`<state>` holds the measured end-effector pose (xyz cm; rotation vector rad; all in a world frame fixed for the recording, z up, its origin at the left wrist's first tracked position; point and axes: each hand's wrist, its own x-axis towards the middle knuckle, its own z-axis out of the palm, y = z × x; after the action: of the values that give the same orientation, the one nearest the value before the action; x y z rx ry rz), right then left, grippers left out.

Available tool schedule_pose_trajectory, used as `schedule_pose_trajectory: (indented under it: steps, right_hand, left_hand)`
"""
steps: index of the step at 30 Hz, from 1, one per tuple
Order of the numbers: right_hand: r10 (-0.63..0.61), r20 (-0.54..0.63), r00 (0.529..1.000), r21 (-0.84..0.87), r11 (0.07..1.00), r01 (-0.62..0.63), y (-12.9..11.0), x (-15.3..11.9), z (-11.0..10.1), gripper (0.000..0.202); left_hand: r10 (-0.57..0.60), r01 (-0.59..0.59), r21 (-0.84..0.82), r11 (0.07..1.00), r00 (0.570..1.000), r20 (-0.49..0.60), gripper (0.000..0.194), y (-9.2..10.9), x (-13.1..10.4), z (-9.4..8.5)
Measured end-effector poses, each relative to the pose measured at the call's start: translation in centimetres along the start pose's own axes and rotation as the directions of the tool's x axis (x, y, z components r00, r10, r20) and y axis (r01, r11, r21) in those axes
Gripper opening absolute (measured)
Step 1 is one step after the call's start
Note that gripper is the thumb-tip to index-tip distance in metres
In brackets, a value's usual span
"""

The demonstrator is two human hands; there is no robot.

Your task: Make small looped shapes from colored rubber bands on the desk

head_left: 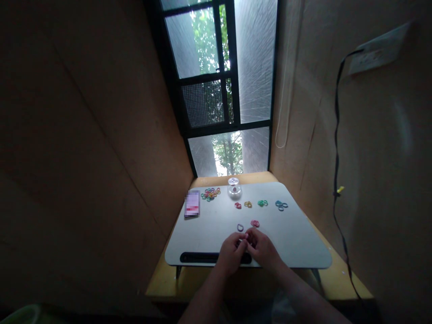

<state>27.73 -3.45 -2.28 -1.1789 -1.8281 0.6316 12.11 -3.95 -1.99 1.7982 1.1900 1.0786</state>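
Note:
My left hand (232,252) and my right hand (261,247) meet above the front of a white table (209,234), fingertips pinched together. Something small and pinkish shows between them, too small to make out. Just beyond my fingers lie a purple ring (240,227) and a pink cluster of rings (255,223). Farther back, small groups sit in a row: red rings (238,205), yellow rings (248,204), green rings (262,203) and blue rings (281,205). A mixed-colour pile (211,194) is at the back left.
A clear jar (234,190) stands at the table's back. At the left edge is a blurred purple-and-white packet (192,204). A black slot (199,257) runs along the front edge. A black cable (336,135) hangs on the right wall.

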Motion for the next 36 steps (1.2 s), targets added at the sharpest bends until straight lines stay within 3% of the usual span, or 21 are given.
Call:
schedule_pose_trajectory:
  steps: [20, 36]
  right_hand:
    - [0.013, -0.002, 1.000, -0.047, 0.999, -0.013, 0.2, 0.0, 0.1, 0.005]
    - [0.002, 0.011, 1.000, -0.047, 0.999, -0.002, 0.1, 0.0, 0.0, 0.008]
  left_hand:
    - [0.006, -0.005, 0.131, 0.991, 1.000, -0.010, 0.024, 0.7, -0.4, 0.1]
    - [-0.009, 0.009, 0.128, 0.992, 1.000, -0.001, 0.025, 0.9, -0.4, 0.1]
